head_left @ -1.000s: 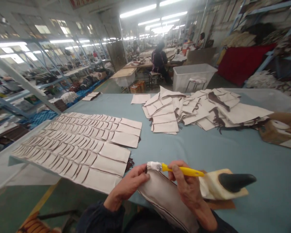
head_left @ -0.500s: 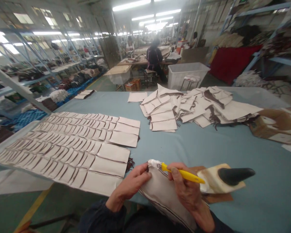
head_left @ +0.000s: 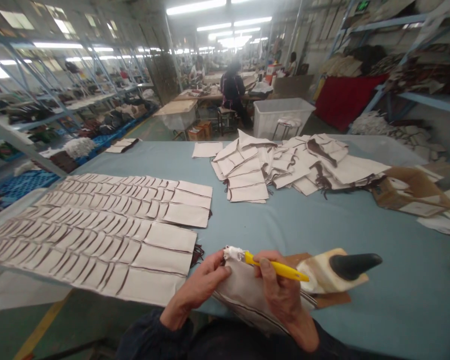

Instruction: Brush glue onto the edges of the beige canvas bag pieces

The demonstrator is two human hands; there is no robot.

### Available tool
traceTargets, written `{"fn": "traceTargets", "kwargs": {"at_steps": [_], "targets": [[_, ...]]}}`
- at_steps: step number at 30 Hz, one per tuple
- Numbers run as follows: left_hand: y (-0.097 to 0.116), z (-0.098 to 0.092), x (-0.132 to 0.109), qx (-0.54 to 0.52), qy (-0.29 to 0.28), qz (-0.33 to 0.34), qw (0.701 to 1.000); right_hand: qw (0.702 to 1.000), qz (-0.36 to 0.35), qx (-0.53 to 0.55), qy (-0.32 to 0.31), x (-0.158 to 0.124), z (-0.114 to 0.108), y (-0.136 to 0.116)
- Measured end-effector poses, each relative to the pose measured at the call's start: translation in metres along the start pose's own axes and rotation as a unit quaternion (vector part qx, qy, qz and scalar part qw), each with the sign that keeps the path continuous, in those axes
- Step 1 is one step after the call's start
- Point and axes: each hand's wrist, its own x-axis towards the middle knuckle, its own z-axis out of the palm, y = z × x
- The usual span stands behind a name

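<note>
Between thumb and fingers, my left hand (head_left: 206,277) pinches the corner of a cream fabric piece (head_left: 242,287) with dark edging. My right hand (head_left: 281,290) is closed around the yellow handle of a brush (head_left: 277,267). White paste coats the bristles, which touch the fabric's top edge beside my left fingertips. Just right of my right hand stands a pale container (head_left: 324,272) smeared with white paste, on a brown board (head_left: 335,300). A black, tapered object (head_left: 354,265) lies across its top. The lower part of the fabric hangs toward my body.
Overlapping rows of cream pieces (head_left: 157,255) cover the table's left side. A loose heap of similar pieces (head_left: 247,172) lies at the back, with a cardboard box (head_left: 405,192) to its right. Beyond the blue-green table (head_left: 285,225), a person (head_left: 231,90) sits near a white bin (head_left: 281,115).
The view has turned slightly right, so the scene sits further left. The brush tip has shifted slightly toward the fabric corner at my left fingers. Both hands keep their hold.
</note>
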Motion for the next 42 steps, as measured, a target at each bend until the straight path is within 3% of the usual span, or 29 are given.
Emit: {"fn": "traceTargets", "kwargs": {"at_steps": [6,11,15,18,23,27,31,34,38,42], "targets": [[-0.005,-0.001,0.004,-0.018,-0.017,-0.015,1.000,0.996,-0.053,-0.025,0.062,-0.010,-0.025,0.006],[-0.002,0.002,0.008,-0.016,-0.011,-0.022,1.000,0.997,-0.008,0.044,0.064,-0.015,-0.039,-0.002],[-0.001,0.012,0.006,0.106,0.009,0.034,0.994,0.985,0.073,0.097,0.120,-0.006,-0.042,-0.012],[-0.006,0.020,0.003,0.265,0.043,0.126,0.955,0.972,0.130,0.122,0.151,0.003,-0.047,-0.014],[-0.014,0.027,0.003,0.418,0.037,0.348,0.839,0.975,0.157,0.125,0.094,0.010,-0.053,-0.013],[-0.016,0.028,0.007,0.490,0.056,0.379,0.783,0.981,0.135,0.136,0.043,0.005,-0.050,-0.020],[-0.022,0.027,0.011,0.499,0.079,0.393,0.769,0.978,0.163,0.127,-0.001,-0.005,-0.049,-0.022],[-0.026,0.027,0.011,0.496,0.084,0.393,0.769,0.972,0.193,0.133,0.013,-0.006,-0.054,-0.017],[-0.027,0.028,0.012,0.504,0.082,0.390,0.766,0.978,0.144,0.143,0.053,-0.001,-0.051,-0.010],[-0.029,0.026,0.013,0.500,0.092,0.390,0.768,0.983,0.130,0.130,0.005,-0.003,-0.044,-0.006]]}}
